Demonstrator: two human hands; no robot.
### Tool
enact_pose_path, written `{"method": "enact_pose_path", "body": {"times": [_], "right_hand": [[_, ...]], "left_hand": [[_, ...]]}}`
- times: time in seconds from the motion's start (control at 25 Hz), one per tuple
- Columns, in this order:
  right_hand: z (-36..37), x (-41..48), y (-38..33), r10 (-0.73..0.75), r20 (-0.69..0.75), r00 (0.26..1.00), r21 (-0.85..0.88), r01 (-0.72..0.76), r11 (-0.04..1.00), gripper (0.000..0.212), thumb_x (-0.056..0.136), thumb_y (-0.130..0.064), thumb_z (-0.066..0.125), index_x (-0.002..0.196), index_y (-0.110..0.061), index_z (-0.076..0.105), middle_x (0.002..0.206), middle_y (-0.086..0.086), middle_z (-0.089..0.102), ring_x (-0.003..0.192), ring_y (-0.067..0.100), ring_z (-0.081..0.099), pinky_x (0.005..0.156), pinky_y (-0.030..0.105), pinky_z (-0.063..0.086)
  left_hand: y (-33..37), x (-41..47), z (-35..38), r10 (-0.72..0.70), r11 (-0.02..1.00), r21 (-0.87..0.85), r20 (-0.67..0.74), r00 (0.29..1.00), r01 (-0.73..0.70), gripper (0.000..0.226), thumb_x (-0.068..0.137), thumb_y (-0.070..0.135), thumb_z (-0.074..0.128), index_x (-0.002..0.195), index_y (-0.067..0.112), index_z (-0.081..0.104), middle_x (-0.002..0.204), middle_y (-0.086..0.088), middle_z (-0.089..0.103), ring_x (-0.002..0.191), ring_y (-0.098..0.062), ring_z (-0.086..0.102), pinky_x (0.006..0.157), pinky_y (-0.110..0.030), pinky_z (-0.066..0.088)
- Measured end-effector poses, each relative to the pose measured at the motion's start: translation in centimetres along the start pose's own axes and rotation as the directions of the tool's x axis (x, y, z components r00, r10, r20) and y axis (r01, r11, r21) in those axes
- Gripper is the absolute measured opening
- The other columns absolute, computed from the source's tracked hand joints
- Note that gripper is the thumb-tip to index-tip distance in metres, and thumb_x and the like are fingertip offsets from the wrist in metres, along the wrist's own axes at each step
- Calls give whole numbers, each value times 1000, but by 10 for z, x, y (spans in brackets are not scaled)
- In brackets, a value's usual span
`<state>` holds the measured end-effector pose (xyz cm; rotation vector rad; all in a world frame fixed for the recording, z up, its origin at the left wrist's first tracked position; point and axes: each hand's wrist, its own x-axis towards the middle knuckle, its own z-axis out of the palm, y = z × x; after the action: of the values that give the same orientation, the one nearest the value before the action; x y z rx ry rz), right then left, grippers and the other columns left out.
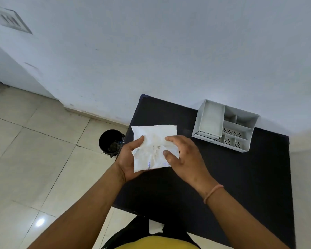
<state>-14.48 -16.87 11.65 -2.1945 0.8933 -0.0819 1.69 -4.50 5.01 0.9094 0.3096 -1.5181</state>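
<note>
Black table (241,177), white wall (169,51), tiled floor (34,150), paper (154,141).

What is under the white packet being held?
The left hand holds the white packet from beneath, above the black table. Its fingers under it are covered.

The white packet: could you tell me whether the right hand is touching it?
Touching. The head view shows the right hand pinching the white packet with thumb and fingers, while the left hand grips its other side.
</note>
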Motion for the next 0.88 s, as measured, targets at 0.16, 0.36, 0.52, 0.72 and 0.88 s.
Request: {"method": "enact_pose_path", "body": {"times": [0.16, 0.36, 0.52, 0.72, 0.88], "right_hand": [[-7, -3, -2, 172, 195, 966, 52, -185, 981, 42, 87, -44, 77, 125, -30, 65, 109, -9, 65, 95, 1, 59, 79, 18, 45], [-16, -16, 1, 244, 304, 921, 334, -343, 878, 15, 86, -33, 82, 92, -20, 77, 88, -7, 71, 80, 8, 63, 73, 24, 50], [-14, -28, 3, 261, 392, 882, 442, -430, 787, 17, 87, -31, 81, 100, -21, 80, 109, -3, 77, 109, 19, 67, 92, 33, 54], [-23, -46, 11, 261, 304, 916, 552, -393, 735, 15, 89, -28, 81, 102, -22, 83, 114, -7, 78, 113, 12, 68, 95, 26, 52], [-34, -61, 15, 191, 225, 955, 531, -284, 798, 23, 84, -33, 84, 106, -29, 78, 110, -6, 77, 105, 13, 71, 94, 31, 57]], "left_hand": [[-2, -5, 1, -32, 990, 137, 59, 998, 23, 56, 103, 36, 57, 152, 8, 56, 151, -24, 61, 136, -46, 60, 121, -64, 40], [-3, -18, -1, -38, 965, 264, 91, 995, 12, 47, 103, 33, 59, 143, 9, 65, 147, -25, 65, 124, -42, 69, 109, -57, 53], [-5, -24, 0, -93, 918, 397, 181, 979, 14, 47, 88, 15, 75, 135, 13, 73, 136, -23, 70, 115, -38, 74, 95, -51, 63], [-3, -26, 12, -117, 962, 267, 183, 976, 65, 58, 86, 9, 78, 142, 5, 61, 131, -24, 74, 115, -43, 75, 89, -56, 66], [-1, -21, 26, -110, 980, 175, 67, 992, 97, 53, 96, 12, 62, 147, 1, 55, 135, -25, 72, 121, -47, 71, 99, -63, 59]]}}
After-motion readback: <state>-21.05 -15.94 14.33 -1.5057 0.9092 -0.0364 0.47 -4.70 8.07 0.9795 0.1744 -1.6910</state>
